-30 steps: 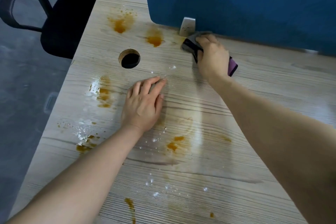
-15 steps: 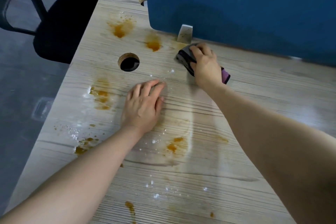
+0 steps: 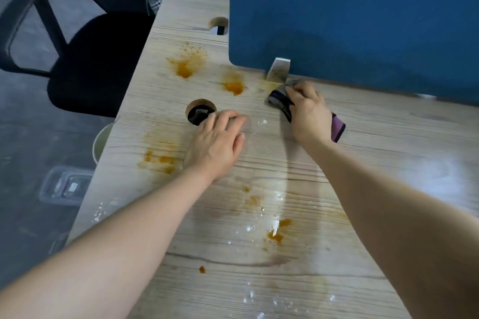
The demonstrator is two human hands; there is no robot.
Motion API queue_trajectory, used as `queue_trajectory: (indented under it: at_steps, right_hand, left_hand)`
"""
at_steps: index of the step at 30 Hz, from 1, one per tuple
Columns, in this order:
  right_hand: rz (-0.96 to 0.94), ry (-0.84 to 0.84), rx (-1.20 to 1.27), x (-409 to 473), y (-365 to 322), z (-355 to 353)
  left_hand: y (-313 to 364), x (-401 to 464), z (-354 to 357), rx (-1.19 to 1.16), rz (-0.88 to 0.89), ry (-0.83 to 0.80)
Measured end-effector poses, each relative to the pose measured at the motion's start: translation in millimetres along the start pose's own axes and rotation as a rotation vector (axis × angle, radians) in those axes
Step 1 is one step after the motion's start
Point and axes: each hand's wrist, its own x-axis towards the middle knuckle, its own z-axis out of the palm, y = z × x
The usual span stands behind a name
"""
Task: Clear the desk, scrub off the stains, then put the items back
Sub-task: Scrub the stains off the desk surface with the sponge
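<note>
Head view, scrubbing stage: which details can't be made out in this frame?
- Scrubbing pad: the right hand covers its middle; only the grey end and the purple end show.
- Desk under the left hand: stained or clean there, hidden by the palm.
- Cable hole: fingertips overlap its rim; its dark contents are unclear.
- Container on the floor: blurred, contents unreadable.
- Desk's near edge: cut off by the frame.

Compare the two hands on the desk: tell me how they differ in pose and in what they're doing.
The left hand lies flat and empty, palm down, fingers spread beside the cable hole; the right hand is curled around a purple scrubbing pad. The left hand sits nearer the desk's middle; the right hand presses the pad by the metal bracket under the blue divider. Both rest on the stained wooden desk.
</note>
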Motion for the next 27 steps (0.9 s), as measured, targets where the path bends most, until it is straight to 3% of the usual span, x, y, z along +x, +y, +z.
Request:
queue_trajectory:
  at_steps: [3, 6, 12, 16, 19, 24, 27]
  right_hand:
    - [0.017, 0.014, 0.022, 0.3, -2.2, -5.2]
    - [0.033, 0.041, 0.201, 3.9, -1.6, -17.7]
    - [-0.328, 0.326, 0.233, 29.3, -23.5, -43.2]
    - [-0.550, 0.252, -0.052, 47.0, -10.0, -24.3]
    - [-0.561, 0.238, -0.067, 49.6, -6.4, -16.6]
    - [-0.510, -0.012, -0.242, 49.7, -20.4, -9.2]
    - [-0.689, 0.029, -0.243, 50.3, -8.0, -9.2]
  left_hand:
    - [0.8, -0.6, 0.2, -0.022, 0.009, 0.018]
    - [0.4, 0.0, -1.3, -0.034, 0.011, 0.009]
    - [0.5, -0.6, 1.3, -0.086, -0.003, 0.026]
    - [-1.5, 0.1, 6.3, -0.086, 0.012, 0.047]
    - [-2.5, 0.9, 7.9, -0.082, 0.013, 0.061]
    - [-2.4, 0.4, 7.8, -0.074, 0.002, 0.062]
    - [-2.8, 0.5, 7.4, -0.079, -0.002, 0.054]
